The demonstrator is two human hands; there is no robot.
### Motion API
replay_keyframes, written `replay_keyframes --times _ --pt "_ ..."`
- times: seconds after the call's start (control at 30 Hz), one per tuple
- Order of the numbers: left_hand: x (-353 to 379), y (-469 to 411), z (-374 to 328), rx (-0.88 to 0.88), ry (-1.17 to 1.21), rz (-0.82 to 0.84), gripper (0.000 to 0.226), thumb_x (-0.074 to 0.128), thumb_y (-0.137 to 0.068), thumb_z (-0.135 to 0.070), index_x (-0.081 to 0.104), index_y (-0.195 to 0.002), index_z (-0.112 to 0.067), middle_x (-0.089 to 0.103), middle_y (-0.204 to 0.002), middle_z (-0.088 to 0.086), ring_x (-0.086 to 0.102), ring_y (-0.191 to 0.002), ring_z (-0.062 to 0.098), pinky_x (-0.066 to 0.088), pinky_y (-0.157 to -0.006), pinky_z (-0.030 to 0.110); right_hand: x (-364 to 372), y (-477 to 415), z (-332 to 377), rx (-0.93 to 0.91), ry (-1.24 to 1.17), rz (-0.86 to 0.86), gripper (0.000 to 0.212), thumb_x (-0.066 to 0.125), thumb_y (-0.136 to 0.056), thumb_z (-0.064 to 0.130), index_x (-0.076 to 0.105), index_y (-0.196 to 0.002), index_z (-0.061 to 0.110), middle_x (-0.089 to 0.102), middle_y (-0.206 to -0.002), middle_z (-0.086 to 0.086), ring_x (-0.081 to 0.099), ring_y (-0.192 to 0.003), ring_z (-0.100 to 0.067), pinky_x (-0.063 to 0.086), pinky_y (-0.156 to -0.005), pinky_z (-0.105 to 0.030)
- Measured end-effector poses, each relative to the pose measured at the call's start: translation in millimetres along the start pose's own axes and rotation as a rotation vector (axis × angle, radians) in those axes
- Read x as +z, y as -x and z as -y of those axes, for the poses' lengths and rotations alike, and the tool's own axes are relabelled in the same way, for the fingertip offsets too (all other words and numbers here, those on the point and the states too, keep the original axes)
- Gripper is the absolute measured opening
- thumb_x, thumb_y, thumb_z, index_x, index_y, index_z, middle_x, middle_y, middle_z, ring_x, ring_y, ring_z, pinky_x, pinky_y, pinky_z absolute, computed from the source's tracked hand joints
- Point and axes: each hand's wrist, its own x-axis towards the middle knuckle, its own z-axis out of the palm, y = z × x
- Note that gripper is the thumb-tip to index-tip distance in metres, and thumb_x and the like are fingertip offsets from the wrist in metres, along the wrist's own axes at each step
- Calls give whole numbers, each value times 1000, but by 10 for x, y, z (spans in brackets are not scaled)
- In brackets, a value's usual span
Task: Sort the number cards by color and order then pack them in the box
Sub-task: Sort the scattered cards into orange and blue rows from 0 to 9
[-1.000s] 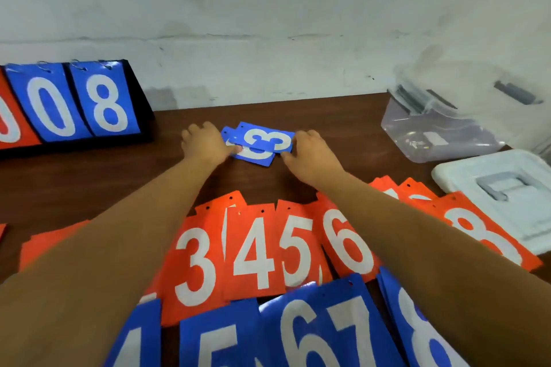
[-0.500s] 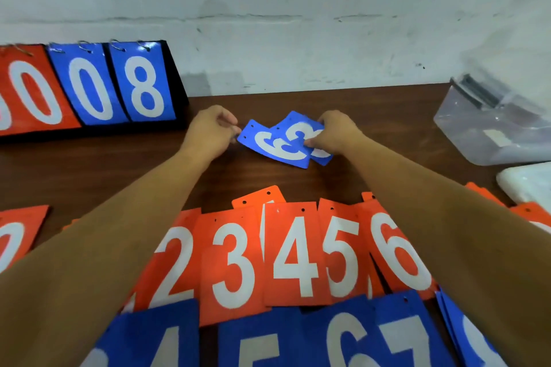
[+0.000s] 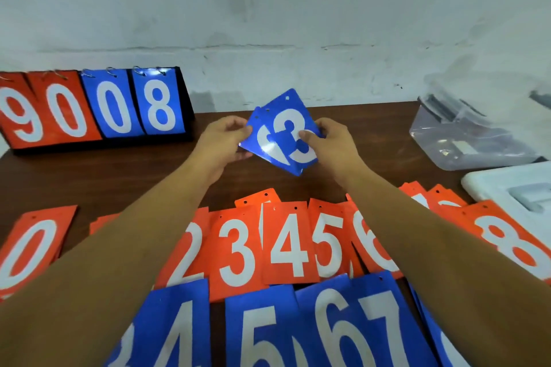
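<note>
- Left hand (image 3: 222,140) pinches the blue cards' (image 3: 283,134) left edge; right hand (image 3: 331,143) clamps the right, thumb on top.
- Held raised between both hands, probably to square the stack.

Even, soft light; glare on the glossy blue number cards (image 3: 280,140); wide-angle bending and blur toward the edges

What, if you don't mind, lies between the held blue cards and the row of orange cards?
Only bare brown table separates blue cards from orange cards, seen in the head view.
</note>
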Motion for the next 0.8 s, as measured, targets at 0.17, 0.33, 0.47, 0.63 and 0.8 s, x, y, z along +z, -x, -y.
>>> replay_keyframes --times 0.17,0.33,0.47,0.63,0.8 --pt "-86 497 -349 107 88 78 11 62 -97 -21 67 -101 -12 72 -94 2 69 -80 14 58 -69 27 -80 503 290 44 -274 144 15 70 -90 22 64 -97 10 75 -98 -3 73 -86 -18 60 -74 -33" --pt "-126 1117 -449 45 186 64 30 70 -90 -20 59 -112 -3 74 -108 9 74 -94 23 60 -78 36 -37 1093 442 143 -448 136 23 74 -86 19 66 -106 12 75 -101 -4 74 -87 -18 61 -75 -36" --pt "-227 1613 -357 68 -144 34 36 77 -85 -21 64 -117 -11 76 -105 5 75 -90 19 62 -76 38 79 1548 529 167 -404 197 26 76 -84 21 66 -105 11 75 -100 -6 74 -85 -19 61 -76 -39" --pt "-547 2122 -259 38 -210 6 24 69 -91 -18 67 -114 -13 77 -100 5 75 -89 18 62 -80 38 250 2032 546 184 -452 320 18 65 -92 17 71 -99 1 74 -99 -17 72 -93 -33 57 -86 -50" --pt "-954 2494 -263 26 -243 -33 30 67 -93 -18 64 -123 -16 76 -106 3 74 -96 19 60 -83 41 393 2385 619 145 -367 355 35 72 -87 24 58 -86 -8 63 -100 -36 66 -88 -49 54 -73 -53"
